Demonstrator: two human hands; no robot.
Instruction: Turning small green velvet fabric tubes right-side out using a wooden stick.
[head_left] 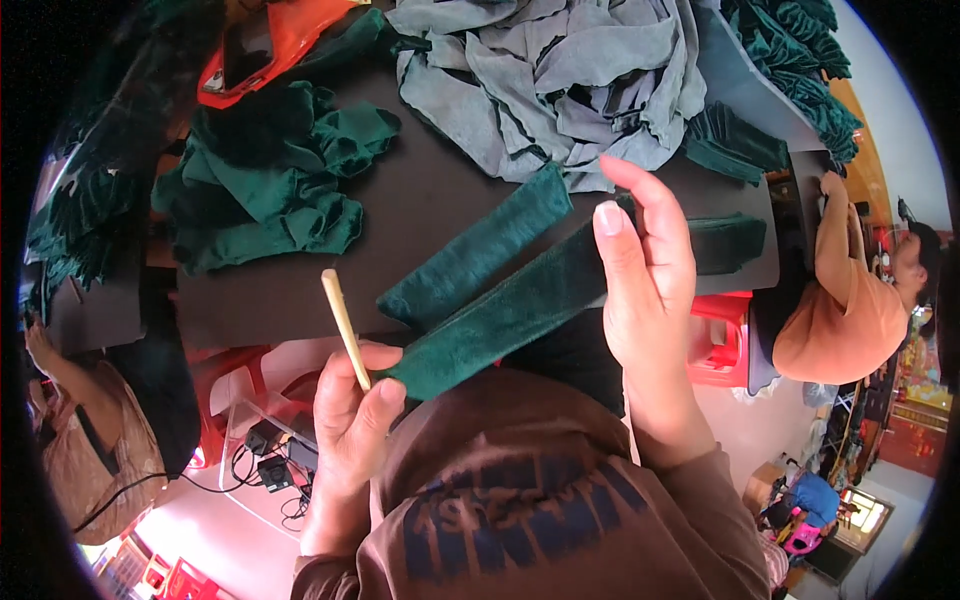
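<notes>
My left hand (350,420) is closed on the near end of a long dark green velvet strip (510,318), with a slim pale wooden stick (344,318) sticking up between its fingers. The strip slants up to the right and passes behind my right hand (652,270). That hand is raised, thumb and fingers apart, with nothing seen in its grasp. Just beyond the held strip, a second green velvet strip (480,245) lies on the dark table (385,195). More folded green velvet (725,243) shows to the right of my right hand.
A grey cloth heap (560,80) covers the far middle, with crumpled green velvet (285,180) to its left and an orange-red bag (265,50) behind. Stacked green pieces (735,142) sit far right. Red stools (722,340) stand below the table edge. People work on both sides.
</notes>
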